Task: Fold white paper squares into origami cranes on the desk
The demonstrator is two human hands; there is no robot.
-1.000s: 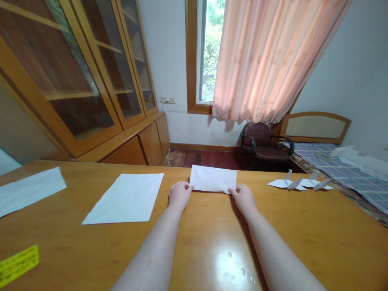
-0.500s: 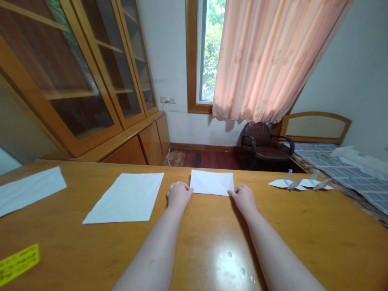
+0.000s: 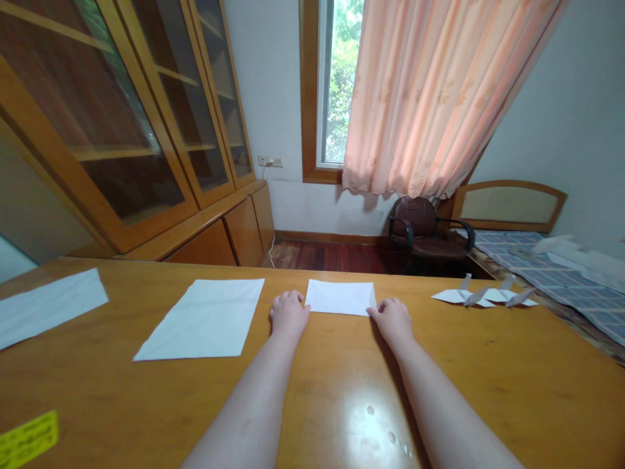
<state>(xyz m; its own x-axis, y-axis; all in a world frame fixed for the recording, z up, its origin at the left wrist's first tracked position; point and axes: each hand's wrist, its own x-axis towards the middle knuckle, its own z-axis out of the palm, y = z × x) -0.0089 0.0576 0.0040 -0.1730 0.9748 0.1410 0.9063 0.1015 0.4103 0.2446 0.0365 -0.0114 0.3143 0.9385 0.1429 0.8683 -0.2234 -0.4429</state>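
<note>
Lengthwise, the paper (image 3: 340, 297) runs left to right.

White rectangular paper (image 3: 340, 297), far side of table (image 3: 336, 365).

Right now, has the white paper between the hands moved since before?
Yes: the white paper has come nearer, clear of the far edge of the wooden table, which its top overlapped earlier.

Left hand (image 3: 290, 316), right hand (image 3: 392, 318); white paper (image 3: 340, 297) between
</note>
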